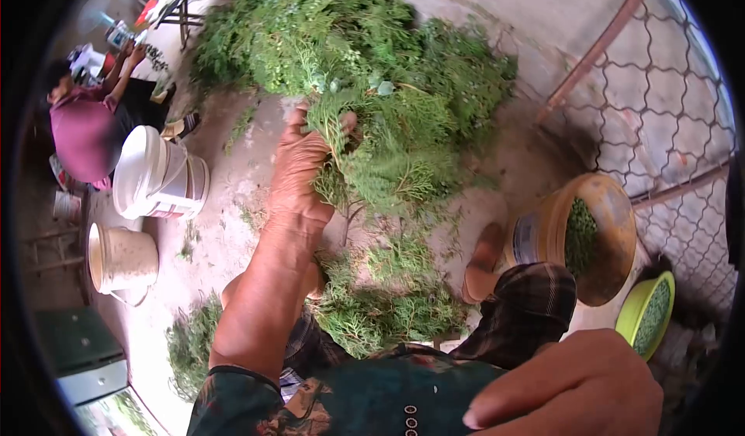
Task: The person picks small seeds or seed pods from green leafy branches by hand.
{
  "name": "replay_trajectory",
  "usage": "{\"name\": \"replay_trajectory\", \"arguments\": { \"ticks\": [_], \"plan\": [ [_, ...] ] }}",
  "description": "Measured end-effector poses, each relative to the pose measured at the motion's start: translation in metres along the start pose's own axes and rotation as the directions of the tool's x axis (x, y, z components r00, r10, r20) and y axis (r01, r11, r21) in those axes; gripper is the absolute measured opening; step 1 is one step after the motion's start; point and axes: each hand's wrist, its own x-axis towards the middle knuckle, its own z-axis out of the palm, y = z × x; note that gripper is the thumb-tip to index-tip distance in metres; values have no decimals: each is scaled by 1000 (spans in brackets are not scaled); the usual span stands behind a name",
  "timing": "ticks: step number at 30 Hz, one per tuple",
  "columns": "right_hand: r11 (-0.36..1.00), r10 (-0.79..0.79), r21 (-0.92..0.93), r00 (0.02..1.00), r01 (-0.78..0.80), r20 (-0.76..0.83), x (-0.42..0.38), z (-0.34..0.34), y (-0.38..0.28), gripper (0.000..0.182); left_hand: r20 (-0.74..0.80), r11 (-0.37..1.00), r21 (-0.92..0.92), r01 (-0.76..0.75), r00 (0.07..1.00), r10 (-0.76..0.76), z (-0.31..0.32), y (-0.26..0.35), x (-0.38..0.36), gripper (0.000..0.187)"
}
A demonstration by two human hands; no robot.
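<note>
While nothing in frame reads as text, two labels are visible. White bucket (174, 180), left of frame: printed band low on its side, too small to make out. Yellowish bucket (535, 223), right of frame: pale label (526, 238) on its left wall with dark print, too fuzzy to read, so no brand. It's leaning with its mouth toward the right edge; small green bits (580, 238) inside.

Main item: pile of leafy green branches (349, 40), upper centre, running down toward frame centre. Left hand (305, 145) is at its lower-left edge, centre of frame. Thumb and forefinger stand apart, a leafy sprig (332, 129) lying across between them. Greenery covers part of the fingers, so can't tell if they grip it. Right hand (574, 382) is lower right, close to the lens, in front of the shirt (365, 393); fingers bent, cut by the bottom edge, can't tell if it holds anything.

Loose cuttings (388, 312) on the floor between the feet, lower centre. Lime-green basin (630, 312), right edge: small green pieces inside. Cream bucket (128, 261) at left, below the white one, no writing I can pick out. Co-worker (81, 122) seated upper left, hands near a dark leafy sprig.
</note>
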Motion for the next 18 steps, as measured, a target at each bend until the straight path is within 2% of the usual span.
{"name": "replay_trajectory", "arguments": {
  "ticks": [3, 4, 6, 7, 8, 10, 11, 13, 14, 16, 18],
  "plan": [
    [998, 19, 57, 986, -9, -166, 4, -2, 15, 18, 42, 925, -367, 96, 995, -86, -6, 2, 5, 50],
    [995, 62, 99, 958, -36, -281, 6, 4, 27, 18, 41, 924, -375, 79, 997, -69, -6, 7, 4, 50],
    [941, 324, 259, 802, -218, -502, 13, 23, 61, 18, 131, 962, -274, 11, 991, 26, -6, 17, 0, 41],
    [876, 475, 360, 702, -320, -532, 14, 30, 81, 18, 98, 952, -304, 30, 995, 0, -2, 23, -3, 26],
    [767, 638, 452, 623, -456, -453, 10, 33, 102, 18, 103, 953, -302, 27, 995, 5, -5, 25, -5, 26],
    [627, 756, 617, 563, -476, -334, -1, 49, 139, 29, 184, 934, -350, 75, 983, -10, -14, 24, -5, 25],
    [620, 762, 625, 556, -475, -333, -1, 57, 145, 29, 250, 909, -399, 121, 968, -19, -19, 23, -5, 25],
    [546, 757, 751, 604, -371, -251, 3, 71, 148, 42, 379, 845, -489, 214, 925, -16, -28, 19, -6, 25],
    [546, 756, 753, 603, -368, -254, 6, 75, 147, 42, 429, 810, -527, 257, 903, -7, -31, 18, -7, 25],
    [382, 705, 870, 707, -312, -56, 11, 85, 144, 53, 490, 742, -588, 323, 872, 9, -33, 17, -11, 25],
    [354, 696, 883, 717, -308, -29, 13, 94, 143, 52, 506, 696, -623, 357, 862, 12, -34, 15, -15, 25]
  ]
}}
